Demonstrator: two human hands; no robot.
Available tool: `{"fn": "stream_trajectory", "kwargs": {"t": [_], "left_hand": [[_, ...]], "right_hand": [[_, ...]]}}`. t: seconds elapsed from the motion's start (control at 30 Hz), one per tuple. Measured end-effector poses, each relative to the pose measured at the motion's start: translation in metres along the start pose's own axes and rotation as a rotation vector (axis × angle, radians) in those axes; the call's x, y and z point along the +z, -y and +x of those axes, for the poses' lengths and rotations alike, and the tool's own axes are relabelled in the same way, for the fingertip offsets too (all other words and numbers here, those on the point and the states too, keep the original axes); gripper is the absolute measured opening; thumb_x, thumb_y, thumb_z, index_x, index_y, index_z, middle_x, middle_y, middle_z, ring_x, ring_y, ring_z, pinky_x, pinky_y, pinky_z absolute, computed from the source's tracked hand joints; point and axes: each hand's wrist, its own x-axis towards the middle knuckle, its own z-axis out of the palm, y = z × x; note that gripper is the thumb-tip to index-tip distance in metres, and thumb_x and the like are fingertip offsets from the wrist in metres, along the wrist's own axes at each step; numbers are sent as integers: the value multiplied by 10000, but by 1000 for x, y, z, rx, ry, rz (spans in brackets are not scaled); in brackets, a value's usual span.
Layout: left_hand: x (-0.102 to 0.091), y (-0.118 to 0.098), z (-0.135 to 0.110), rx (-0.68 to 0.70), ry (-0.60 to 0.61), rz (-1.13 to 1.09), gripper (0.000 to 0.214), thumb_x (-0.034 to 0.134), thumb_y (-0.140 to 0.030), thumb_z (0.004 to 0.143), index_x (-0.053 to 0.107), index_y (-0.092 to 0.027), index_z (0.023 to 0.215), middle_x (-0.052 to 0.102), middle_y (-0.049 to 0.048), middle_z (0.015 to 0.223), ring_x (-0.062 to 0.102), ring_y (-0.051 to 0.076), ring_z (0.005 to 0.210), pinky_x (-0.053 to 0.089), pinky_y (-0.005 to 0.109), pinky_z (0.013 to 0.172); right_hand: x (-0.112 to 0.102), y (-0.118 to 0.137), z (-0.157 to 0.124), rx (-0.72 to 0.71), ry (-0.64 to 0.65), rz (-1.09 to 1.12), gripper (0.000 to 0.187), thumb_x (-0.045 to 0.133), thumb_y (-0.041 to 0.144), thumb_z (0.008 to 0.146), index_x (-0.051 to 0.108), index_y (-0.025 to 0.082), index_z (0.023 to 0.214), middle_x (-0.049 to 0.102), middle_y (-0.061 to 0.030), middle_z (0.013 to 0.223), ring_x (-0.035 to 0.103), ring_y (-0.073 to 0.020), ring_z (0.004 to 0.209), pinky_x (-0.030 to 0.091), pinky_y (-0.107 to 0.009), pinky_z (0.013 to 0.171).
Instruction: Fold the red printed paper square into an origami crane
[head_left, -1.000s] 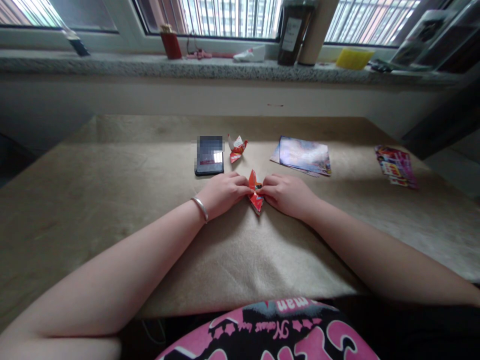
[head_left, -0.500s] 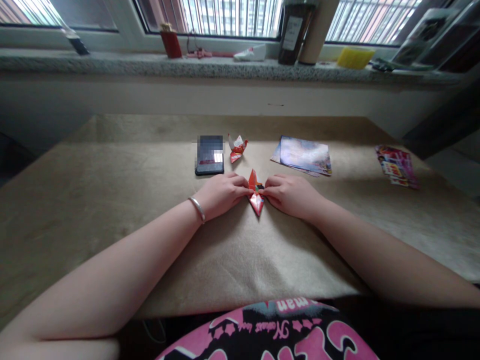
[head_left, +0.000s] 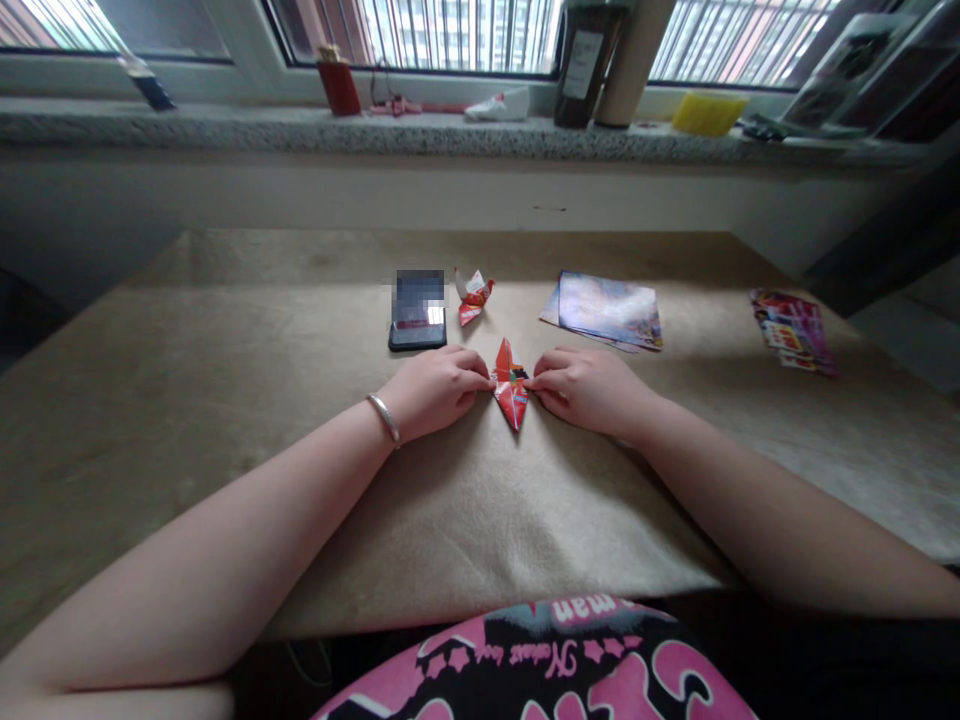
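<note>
Between my hands on the table lies a folded red paper [head_left: 513, 400], a long diamond shape with points toward and away from me. My left hand [head_left: 444, 388] pinches its left corner between thumb and fingers. On the other side, my right hand [head_left: 581, 385] pinches the right corner the same way. Just beyond the paper stands a finished-looking red and white origami crane [head_left: 474, 298], touched by neither hand. A dark phone [head_left: 418, 312] lies to the left of the crane, past my left hand.
Glossy printed sheets [head_left: 611, 308] lie beyond my right hand, and colourful cards [head_left: 793, 332] are fanned out at the far right. Bottles, a yellow sponge-like block [head_left: 709, 114] and a red container [head_left: 339, 84] line the stone windowsill [head_left: 450, 135].
My left hand has drawn slightly to the left, away from the middle of the paper. The paper's near part lies flatter and wider, showing more red and less glare.
</note>
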Motion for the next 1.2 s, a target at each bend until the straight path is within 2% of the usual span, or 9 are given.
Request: {"fn": "stream_trajectory", "kwargs": {"t": [0.2,0.33,0.53,0.7,0.8,0.97,1.1,1.2], "left_hand": [[1,0,-1,6,-27,-47,297,499,-84,767,704,-210,941,670,30,956,597,161,871,502,298,799],[2,3,-2,52,-34,-74,266,485,-114,802,688,-188,956,667,47,977,593,160,889,498,303,809],[1,3,-1,59,-35,-112,283,452,-105,829,678,-191,976,661,56,976,582,157,902,491,308,825],[1,-1,-1,34,-38,-144,282,472,-101,821,681,-198,984,659,56,970,574,161,914,488,316,844],[1,-3,-1,66,-54,-176,296,466,-91,825,668,-200,1012,656,54,1010,575,157,947,479,321,876],[1,-7,-1,117,-64,-187,332,460,-70,826,644,-221,1059,631,45,1106,554,151,1031,446,330,946],[1,-9,-2,85,-69,-65,292,477,-130,844,659,-226,1051,630,57,1064,530,182,1022,444,357,937],[2,-10,-2,98,-76,-3,300,478,-153,852,649,-240,1081,620,44,1118,500,204,1081,424,382,972]], "right_hand": [[-2,4,-2,41,24,-4,312,417,294,899,719,223,864,679,-28,910,597,-150,811,383,-274,635],[-6,12,-3,172,17,68,310,436,368,894,717,237,899,681,-19,923,608,-155,864,402,-265,661],[-13,28,-2,268,62,119,437,370,514,898,696,240,994,667,-50,985,603,-184,902,422,-286,702],[-9,29,0,213,31,95,455,477,533,839,661,186,1068,655,-94,1031,566,-236,971,431,-346,813],[-3,24,0,175,-13,96,451,541,490,807,634,165,1107,649,-101,1080,558,-253,1006,437,-369,854],[4,19,1,109,-100,113,339,515,333,840,624,167,1115,649,-87,1136,540,-253,1098,421,-386,932],[7,15,2,72,-112,138,296,500,305,855,651,165,1067,663,-79,1108,545,-236,1082,438,-362,925],[8,9,2,31,-124,137,280,480,290,877,667,178,1054,657,-71,1119,552,-212,1050,447,-336,911]]}}
